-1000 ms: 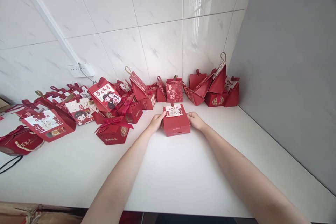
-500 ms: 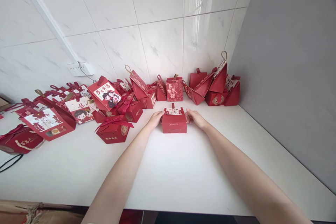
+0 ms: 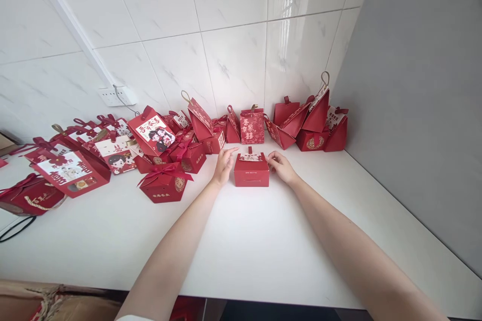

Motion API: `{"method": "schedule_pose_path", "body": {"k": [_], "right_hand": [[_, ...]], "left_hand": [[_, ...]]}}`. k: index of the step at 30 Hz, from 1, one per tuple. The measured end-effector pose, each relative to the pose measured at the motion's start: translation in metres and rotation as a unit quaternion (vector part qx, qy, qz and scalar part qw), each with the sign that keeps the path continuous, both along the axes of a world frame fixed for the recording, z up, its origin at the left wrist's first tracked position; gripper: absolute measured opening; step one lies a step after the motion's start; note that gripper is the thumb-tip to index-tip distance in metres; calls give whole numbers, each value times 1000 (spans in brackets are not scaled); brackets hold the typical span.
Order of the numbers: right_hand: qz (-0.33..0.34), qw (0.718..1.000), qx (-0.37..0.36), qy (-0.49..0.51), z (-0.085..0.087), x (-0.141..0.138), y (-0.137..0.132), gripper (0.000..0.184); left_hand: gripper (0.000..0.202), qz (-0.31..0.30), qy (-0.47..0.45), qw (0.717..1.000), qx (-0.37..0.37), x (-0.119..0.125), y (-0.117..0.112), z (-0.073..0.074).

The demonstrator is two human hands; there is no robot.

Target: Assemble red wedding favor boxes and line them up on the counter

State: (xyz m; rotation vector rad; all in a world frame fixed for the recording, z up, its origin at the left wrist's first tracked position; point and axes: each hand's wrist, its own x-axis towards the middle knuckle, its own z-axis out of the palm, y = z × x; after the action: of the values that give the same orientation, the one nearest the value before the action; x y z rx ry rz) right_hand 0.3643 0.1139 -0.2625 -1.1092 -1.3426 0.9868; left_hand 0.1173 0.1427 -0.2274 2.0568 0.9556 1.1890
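A small red gift box [image 3: 251, 178] stands on the white table in front of me, a slot in its front face. On its top lie a printed white label [image 3: 251, 157] and a short ribbon loop. My left hand [image 3: 224, 166] is raised just left of the box, apart from it, its fingers loosely stretched and holding nothing. At the box's upper right edge, my right hand [image 3: 280, 166] has its fingers curled in and their tips against the side. Part of its grip is hidden.
Several red gift boxes and bags crowd the left, including a ribbon-tied box [image 3: 162, 188] and a bag with a window [image 3: 71, 170]. More stand along the tiled wall, among them a patterned bag [image 3: 252, 128] behind the box. A grey panel [image 3: 414, 110] bounds the right side.
My left hand has come off the box's left side and lifted, fingers opening. My right hand stays at the right side. The view has shifted slightly.
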Motion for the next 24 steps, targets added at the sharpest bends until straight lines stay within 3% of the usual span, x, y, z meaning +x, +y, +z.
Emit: {"method": "schedule_pose_path", "body": {"k": [2,4,8,10,13,24], "right_hand": [[-51,997,62,-18,3,3,-5,40],[-61,984,146,-81,8,4,-11,42],[-6,937,248,-246,15,-6,-19,43],[1,927,246,-284,15,-13,-19,43],[-3,934,221,-280,12,-20,-16,46],[8,947,216,-237,6,-18,-9,42]], "left_hand": [[80,-58,64,992,91,0,-7,5],[72,-90,128,981,113,2,-12,7],[60,-45,161,983,81,9,-15,3],[57,-16,159,985,64,10,-13,-1],[56,7,148,988,49,10,-11,-4],[55,-13,117,993,33,11,-7,-8]]}}
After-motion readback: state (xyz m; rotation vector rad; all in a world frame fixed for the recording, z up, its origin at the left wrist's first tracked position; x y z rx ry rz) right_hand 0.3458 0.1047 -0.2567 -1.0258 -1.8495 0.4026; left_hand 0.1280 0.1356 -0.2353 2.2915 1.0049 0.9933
